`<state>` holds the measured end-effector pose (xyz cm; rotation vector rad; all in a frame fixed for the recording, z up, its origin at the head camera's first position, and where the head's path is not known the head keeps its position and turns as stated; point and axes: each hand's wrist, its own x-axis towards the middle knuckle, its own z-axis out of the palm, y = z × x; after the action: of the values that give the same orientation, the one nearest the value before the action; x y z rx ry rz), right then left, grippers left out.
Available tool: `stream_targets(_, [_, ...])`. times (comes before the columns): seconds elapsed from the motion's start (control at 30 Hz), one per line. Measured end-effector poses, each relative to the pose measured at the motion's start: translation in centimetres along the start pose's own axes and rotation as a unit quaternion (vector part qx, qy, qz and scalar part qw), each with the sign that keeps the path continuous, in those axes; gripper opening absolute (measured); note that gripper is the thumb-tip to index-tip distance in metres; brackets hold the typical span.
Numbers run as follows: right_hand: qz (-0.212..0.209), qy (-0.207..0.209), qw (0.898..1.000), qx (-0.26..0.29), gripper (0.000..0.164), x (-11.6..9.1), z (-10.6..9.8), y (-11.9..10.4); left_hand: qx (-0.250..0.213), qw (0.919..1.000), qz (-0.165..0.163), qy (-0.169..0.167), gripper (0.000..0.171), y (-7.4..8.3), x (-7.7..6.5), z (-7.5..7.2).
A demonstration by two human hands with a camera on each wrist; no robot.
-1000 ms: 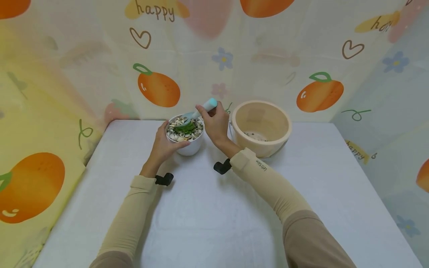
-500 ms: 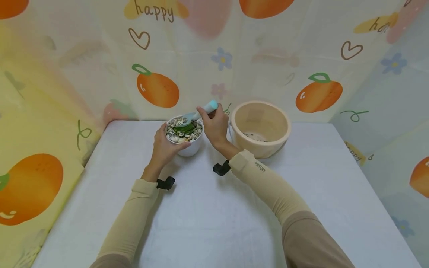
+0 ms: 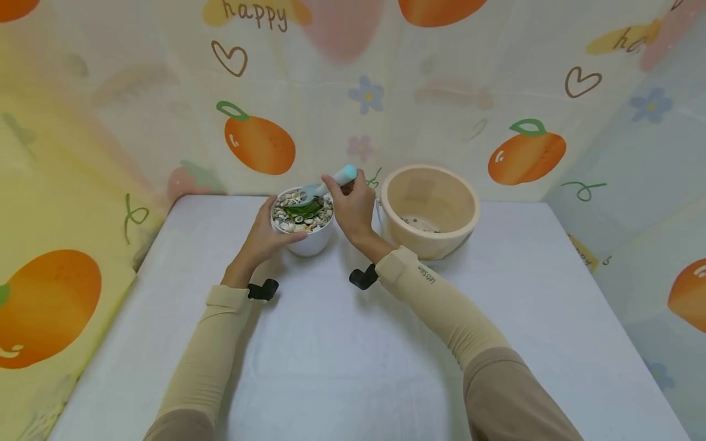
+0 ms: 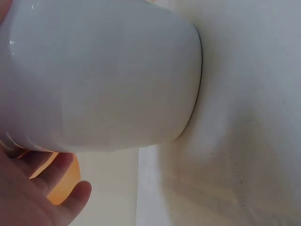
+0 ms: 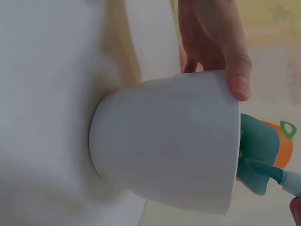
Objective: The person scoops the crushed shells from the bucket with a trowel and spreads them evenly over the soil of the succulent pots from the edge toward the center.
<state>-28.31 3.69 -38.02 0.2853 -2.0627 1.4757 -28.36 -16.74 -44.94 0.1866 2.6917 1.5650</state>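
Note:
A white pot (image 3: 311, 246) stands on the table, filled with small pale pebbles (image 3: 287, 222) around a green leafy plant (image 3: 306, 209). My left hand (image 3: 261, 235) grips the pot's left side, its thumb along the near rim and fingers round the far side. Between thumb and fingers, my right hand (image 3: 355, 205) holds a small trowel (image 3: 345, 175) by its pale blue handle, tilted down to the left. The teal trowel blade (image 5: 258, 146) is at the mouth of the pot in the right wrist view, right over the plant and pebbles.
A beige tub (image 3: 402, 236) stands just right of the right hand, with a few small bits at its bottom. The white-covered table (image 3: 342, 367) meets a fruit-printed cloth backdrop (image 3: 325, 122) right behind the pot. Black cameras sit on both wrists.
My left wrist and thumb have shifted slightly left along the pot, still gripping it. The right hand and trowel have stayed almost in place over the pebbles.

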Motion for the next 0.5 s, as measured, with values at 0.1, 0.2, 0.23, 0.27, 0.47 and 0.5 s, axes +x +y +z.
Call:
stream_targets(0.1, [-0.008, 0.004, 1.000, 0.004, 0.031, 0.1, 0.0, 0.0, 0.010, 0.9997, 0.017, 0.015, 0.113, 0.2, -0.1, 0.3])
stream_targets(0.2, [-0.013, 0.001, 1.000, 0.009, 0.031, 0.0, -0.1, -0.2, 0.012, 0.9991, 0.024, 0.034, 0.111, 0.3, -0.3, 0.6])
stream_targets(0.23, [-0.014, 0.000, 1.000, 0.009, 0.031, 0.0, -0.1, -0.3, 0.013, 0.9988, 0.025, 0.039, 0.111, 0.4, -0.4, 0.7])
stream_targets(0.27, [-0.016, -0.001, 1.000, 0.010, 0.031, 0.0, -0.1, -0.4, 0.016, 0.9986, 0.024, 0.044, 0.112, 0.4, -0.5, 0.8])
stream_targets(0.47, [-0.033, 0.009, 0.999, 0.010, 0.030, 0.1, -0.3, -0.8, 0.051, 0.9953, 0.014, 0.081, 0.115, 0.7, -1.0, 1.4])
stream_targets(0.5, [-0.036, 0.010, 0.999, 0.010, 0.030, 0.2, -0.3, -0.8, 0.057, 0.9944, 0.014, 0.089, 0.115, 0.7, -1.1, 1.5])
